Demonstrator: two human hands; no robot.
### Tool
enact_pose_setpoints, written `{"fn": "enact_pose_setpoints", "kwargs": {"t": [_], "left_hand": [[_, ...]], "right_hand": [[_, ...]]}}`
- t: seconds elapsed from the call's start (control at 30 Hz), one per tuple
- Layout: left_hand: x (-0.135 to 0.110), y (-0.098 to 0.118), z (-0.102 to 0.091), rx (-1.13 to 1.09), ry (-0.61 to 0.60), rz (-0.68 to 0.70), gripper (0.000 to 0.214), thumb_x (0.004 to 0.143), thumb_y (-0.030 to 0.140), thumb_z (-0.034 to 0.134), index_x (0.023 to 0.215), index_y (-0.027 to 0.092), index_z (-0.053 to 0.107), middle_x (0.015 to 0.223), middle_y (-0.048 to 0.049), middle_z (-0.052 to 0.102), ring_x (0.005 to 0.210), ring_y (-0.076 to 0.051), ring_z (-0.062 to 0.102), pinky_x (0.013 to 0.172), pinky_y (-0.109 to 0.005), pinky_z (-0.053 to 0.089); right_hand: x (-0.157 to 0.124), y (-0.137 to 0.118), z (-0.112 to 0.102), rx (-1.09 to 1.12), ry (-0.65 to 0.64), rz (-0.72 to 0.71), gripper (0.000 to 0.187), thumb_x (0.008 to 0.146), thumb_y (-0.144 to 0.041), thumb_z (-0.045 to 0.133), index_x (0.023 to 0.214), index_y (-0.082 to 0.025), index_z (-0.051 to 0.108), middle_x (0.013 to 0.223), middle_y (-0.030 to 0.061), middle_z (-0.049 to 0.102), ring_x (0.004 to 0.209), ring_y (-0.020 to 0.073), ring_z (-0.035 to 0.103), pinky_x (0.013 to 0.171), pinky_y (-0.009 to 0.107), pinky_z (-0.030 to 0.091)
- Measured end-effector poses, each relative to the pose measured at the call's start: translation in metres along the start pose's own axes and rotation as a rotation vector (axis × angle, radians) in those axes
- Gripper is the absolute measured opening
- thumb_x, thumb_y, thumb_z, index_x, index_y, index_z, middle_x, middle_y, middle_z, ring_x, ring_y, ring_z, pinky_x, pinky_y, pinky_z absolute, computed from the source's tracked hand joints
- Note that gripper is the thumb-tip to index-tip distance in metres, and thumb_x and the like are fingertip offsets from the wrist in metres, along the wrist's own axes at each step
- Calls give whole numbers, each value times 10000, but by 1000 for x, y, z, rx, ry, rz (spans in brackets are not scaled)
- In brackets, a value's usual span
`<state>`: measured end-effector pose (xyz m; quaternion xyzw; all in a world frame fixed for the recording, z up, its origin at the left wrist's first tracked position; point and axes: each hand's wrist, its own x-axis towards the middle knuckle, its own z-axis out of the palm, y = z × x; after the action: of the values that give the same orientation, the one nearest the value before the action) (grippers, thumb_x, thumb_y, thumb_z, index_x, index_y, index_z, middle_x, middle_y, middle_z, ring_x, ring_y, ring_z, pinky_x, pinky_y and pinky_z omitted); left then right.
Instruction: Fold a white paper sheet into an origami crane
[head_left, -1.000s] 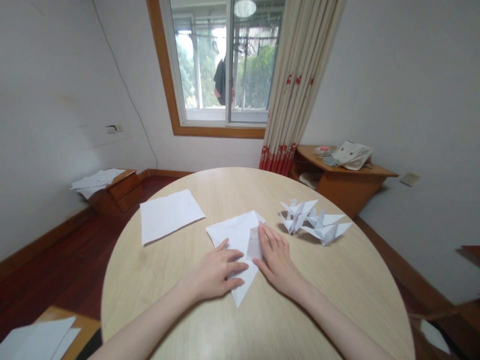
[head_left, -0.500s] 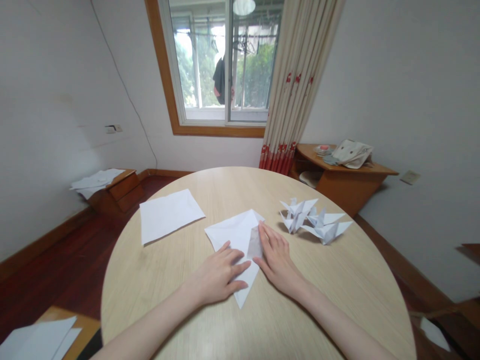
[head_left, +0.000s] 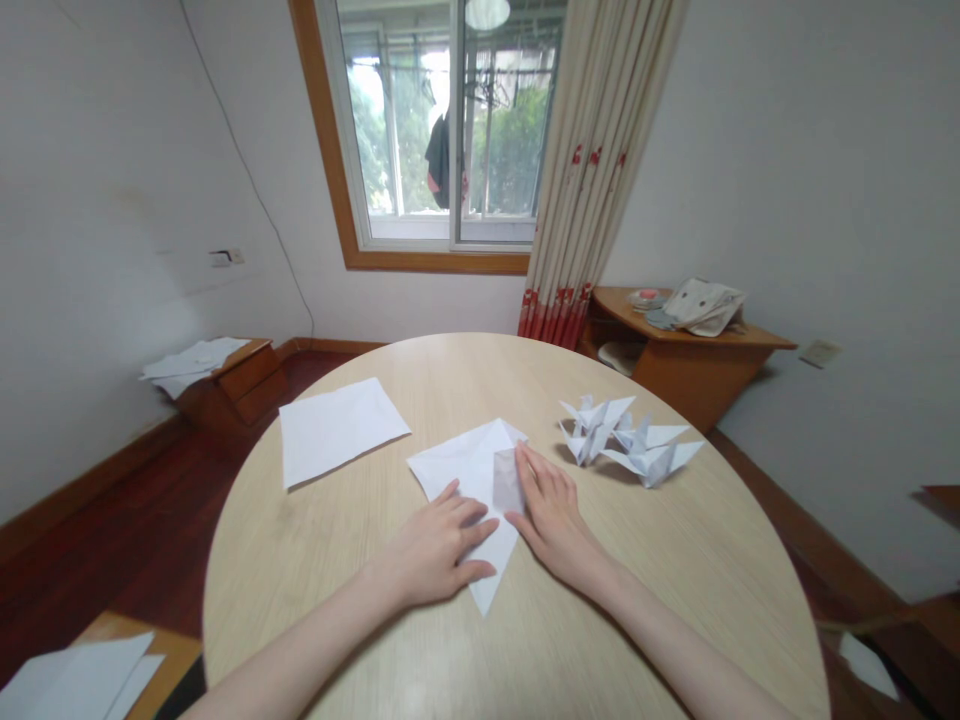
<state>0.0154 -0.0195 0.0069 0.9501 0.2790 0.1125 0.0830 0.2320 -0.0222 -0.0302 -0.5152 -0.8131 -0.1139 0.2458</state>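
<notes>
A white sheet of paper folded into a triangle lies in the middle of the round wooden table. My left hand rests flat on its lower left part, fingers stretched out. My right hand lies flat along the paper's right edge, fingers together and straight, pressing a raised flap. Neither hand grips the paper.
A flat white sheet lies at the table's far left. Folded paper cranes sit at the right. A low wooden cabinet with papers stands left, a wooden desk with a bag right. More paper lies at bottom left.
Almost nothing moved. My left hand has slid slightly to the right on the paper and the view has shifted a little.
</notes>
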Motion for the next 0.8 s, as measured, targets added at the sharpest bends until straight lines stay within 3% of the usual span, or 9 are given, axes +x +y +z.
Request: {"fn": "enact_pose_setpoints", "kwargs": {"t": [0.33,0.43,0.53,0.67,0.8], "left_hand": [[1,0,3,43,31,8,429,963,472,418,1238,182,574,1090,-96,614,1077,-250,567,1119,-494,263],[0,0,2,48,35,1,426,955,470,434,1228,179,584,1071,-101,600,1048,-267,547,1060,-483,344],[-1,0,2,36,26,-19,406,951,445,459,1242,189,580,1159,-105,579,1057,-274,519,971,-434,430],[-1,-1,3,41,14,-27,398,964,420,444,1255,183,577,1287,-101,552,1120,-289,491,999,-436,409],[0,-2,4,14,13,-30,426,981,459,377,1253,204,581,1268,-88,582,1097,-272,509,969,-422,431]], "right_hand": [[1,2,0,4,5,-6,745,930,-243,390,1505,-193,-82,1483,172,335,1356,289,305,1046,479,306],[0,4,2,6,-5,5,730,927,-245,391,1507,-202,-51,1479,168,346,1350,291,319,1040,480,317],[0,7,2,5,-26,12,722,929,-257,392,1506,-212,-39,1474,167,354,1341,293,337,1027,480,336],[0,12,-1,-3,-49,-1,709,931,-267,409,1507,-203,1,1454,166,377,1321,288,360,1019,469,359],[-1,19,-4,-1,-76,-16,632,926,-264,438,1487,-202,155,1381,158,456,1264,280,421,995,463,388]]}}
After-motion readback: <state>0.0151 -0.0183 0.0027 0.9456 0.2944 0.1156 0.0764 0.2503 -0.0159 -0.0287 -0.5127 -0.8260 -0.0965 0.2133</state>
